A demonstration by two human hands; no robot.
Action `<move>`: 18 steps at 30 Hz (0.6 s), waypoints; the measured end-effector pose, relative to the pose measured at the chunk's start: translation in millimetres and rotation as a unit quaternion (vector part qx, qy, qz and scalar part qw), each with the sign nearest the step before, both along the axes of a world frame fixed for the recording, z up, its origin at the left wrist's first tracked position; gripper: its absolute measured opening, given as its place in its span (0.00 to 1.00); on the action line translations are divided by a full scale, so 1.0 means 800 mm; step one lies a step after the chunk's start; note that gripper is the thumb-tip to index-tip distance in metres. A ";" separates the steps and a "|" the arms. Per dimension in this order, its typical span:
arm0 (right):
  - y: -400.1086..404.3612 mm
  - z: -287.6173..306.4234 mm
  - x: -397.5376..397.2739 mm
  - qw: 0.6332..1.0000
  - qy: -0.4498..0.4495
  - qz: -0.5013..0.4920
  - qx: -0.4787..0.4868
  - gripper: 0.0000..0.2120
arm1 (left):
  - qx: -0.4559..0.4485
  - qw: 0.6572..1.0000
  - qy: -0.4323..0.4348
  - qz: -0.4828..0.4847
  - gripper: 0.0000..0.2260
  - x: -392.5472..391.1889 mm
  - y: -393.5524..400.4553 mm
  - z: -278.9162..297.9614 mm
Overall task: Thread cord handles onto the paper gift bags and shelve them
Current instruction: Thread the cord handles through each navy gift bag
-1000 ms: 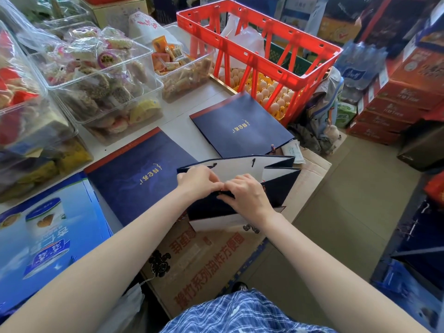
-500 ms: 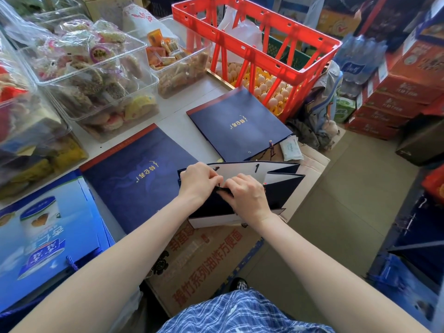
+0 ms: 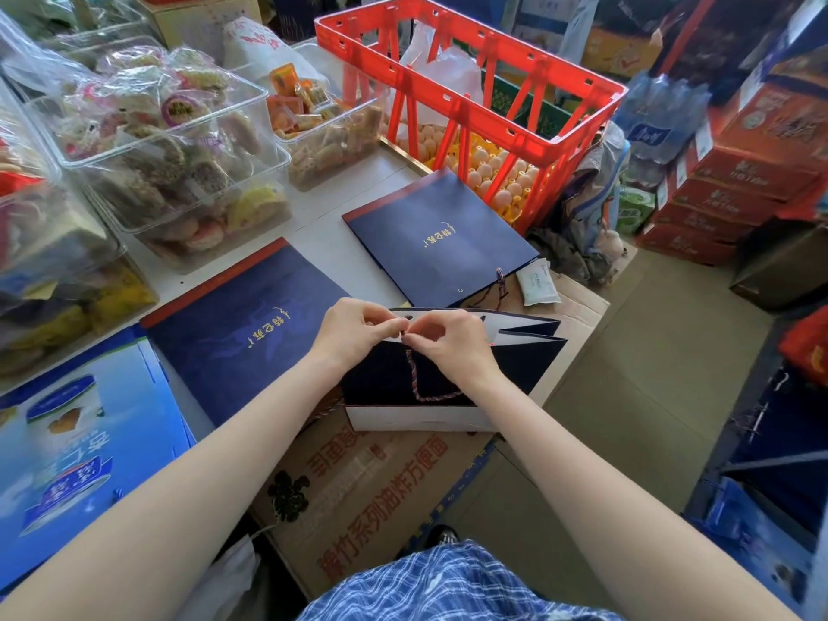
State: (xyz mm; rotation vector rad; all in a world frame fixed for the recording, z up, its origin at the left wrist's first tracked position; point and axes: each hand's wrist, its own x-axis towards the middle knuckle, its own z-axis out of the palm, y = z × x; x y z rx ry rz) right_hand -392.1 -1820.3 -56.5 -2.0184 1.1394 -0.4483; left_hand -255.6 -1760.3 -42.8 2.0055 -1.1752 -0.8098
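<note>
Nearest, a brown cardboard box (image 3: 381,495) with red print lies flat under the work. On it rests a half-opened navy gift bag (image 3: 515,369), its white inside showing and its folded side pointing right; its long axis runs left to right, with the mouth on the far edge. The left hand (image 3: 354,333) and right hand (image 3: 452,347) meet at that edge, and the fingers (image 3: 385,322) of both pinch the end of a twisted cord (image 3: 414,378), which hangs down in a loop against the bag's dark near face.

To the left, a blue printed box (image 3: 76,445) lies flat beside a navy bag (image 3: 242,333) flat on the table (image 3: 331,248), gold lettering up. Beyond the hands a second flat bag (image 3: 439,239) lies with its punched hole and a short cord end at its near corner, a small white packet (image 3: 537,282) just beside it.

Farther back, clear plastic tubs (image 3: 179,141) hold wrapped pastries and snacks. A red crate (image 3: 470,91) holds a white plastic bag and stands over trays of eggs (image 3: 488,168).
</note>
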 end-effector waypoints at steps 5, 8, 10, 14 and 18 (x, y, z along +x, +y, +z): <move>0.003 0.001 0.004 0.999 0.032 0.018 0.014 0.06 | -0.029 0.999 -0.005 -0.013 0.05 0.001 0.010 0.000; 0.000 0.000 0.001 0.999 0.023 -0.031 0.002 0.06 | -0.084 0.995 -0.053 -0.026 0.05 -0.002 0.024 -0.005; 0.000 0.001 -0.001 0.996 -0.017 -0.093 -0.004 0.06 | -0.098 0.980 -0.154 -0.074 0.08 0.000 0.035 -0.016; 0.013 0.002 0.000 0.990 -0.081 -0.114 0.002 0.06 | -0.085 0.976 -0.177 -0.092 0.09 0.009 0.039 -0.023; 0.019 -0.001 -0.003 0.980 -0.156 -0.124 0.022 0.03 | -0.048 0.980 -0.176 -0.078 0.08 0.005 0.020 -0.010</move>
